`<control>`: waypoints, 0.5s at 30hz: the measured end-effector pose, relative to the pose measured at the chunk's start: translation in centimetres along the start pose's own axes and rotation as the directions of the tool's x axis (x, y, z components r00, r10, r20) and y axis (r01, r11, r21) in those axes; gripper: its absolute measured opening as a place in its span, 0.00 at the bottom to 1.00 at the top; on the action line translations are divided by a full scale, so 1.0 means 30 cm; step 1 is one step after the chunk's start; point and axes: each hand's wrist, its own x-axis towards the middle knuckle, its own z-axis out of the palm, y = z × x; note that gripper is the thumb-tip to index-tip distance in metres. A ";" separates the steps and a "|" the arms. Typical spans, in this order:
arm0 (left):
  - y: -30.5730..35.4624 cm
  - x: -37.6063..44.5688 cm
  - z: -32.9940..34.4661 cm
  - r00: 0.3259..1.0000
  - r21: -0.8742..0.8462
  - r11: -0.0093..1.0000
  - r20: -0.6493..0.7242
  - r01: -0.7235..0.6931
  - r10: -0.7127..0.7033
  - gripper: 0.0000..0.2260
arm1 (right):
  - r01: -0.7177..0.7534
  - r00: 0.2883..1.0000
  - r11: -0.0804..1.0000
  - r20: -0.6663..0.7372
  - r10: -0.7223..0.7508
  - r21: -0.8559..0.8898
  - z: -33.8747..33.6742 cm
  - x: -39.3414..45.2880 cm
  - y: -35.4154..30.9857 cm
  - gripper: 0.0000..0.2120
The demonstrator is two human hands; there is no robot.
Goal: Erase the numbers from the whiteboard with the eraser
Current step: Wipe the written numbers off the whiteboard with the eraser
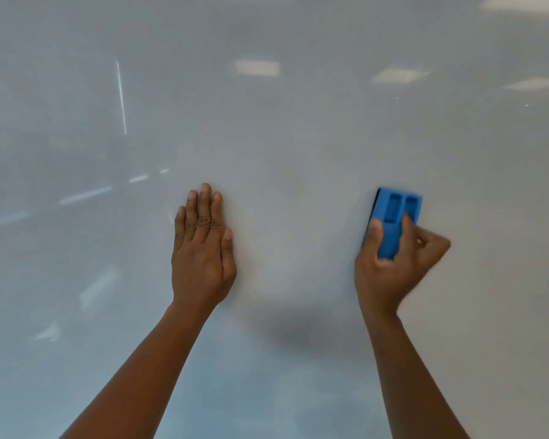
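Observation:
The whiteboard [282,128] fills the whole view, glossy and grey-white. I see no numbers or marks on it. My left hand [203,248] lies flat against the board with straight fingers pointing up, left of centre. My right hand [393,261] grips a blue eraser [396,213] with a dark felt side, thumb on its left edge and fingers curled round its right. The eraser is held against the board to the right of my left hand. The right hand looks blurred.
Ceiling lights [257,68] and bright streaks [121,96] are reflected in the board's surface. A soft shadow [298,331] falls on the board between my forearms. No edge or tray of the board shows.

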 end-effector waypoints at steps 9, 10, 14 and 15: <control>0.053 0.150 -0.002 1.000 0.014 1.000 -0.013 -0.009 0.009 0.25 | 0.342 0.878 0.939 0.344 -0.332 0.035 0.161 0.017 -0.277 0.20; 0.039 0.167 -0.011 1.000 0.017 1.000 -0.022 -0.015 0.015 0.25 | 0.343 0.883 0.939 0.335 -0.330 0.021 0.143 0.027 -0.250 0.20; 0.012 0.195 -0.031 0.998 0.010 0.999 -0.041 -0.037 0.038 0.24 | 0.107 0.991 0.993 0.090 -0.101 -0.058 0.126 0.177 -0.185 0.19; 0.017 0.195 -0.028 0.999 0.003 0.999 -0.041 -0.036 0.036 0.24 | 0.042 0.998 0.998 0.039 -0.041 -0.046 0.145 0.231 -0.202 0.19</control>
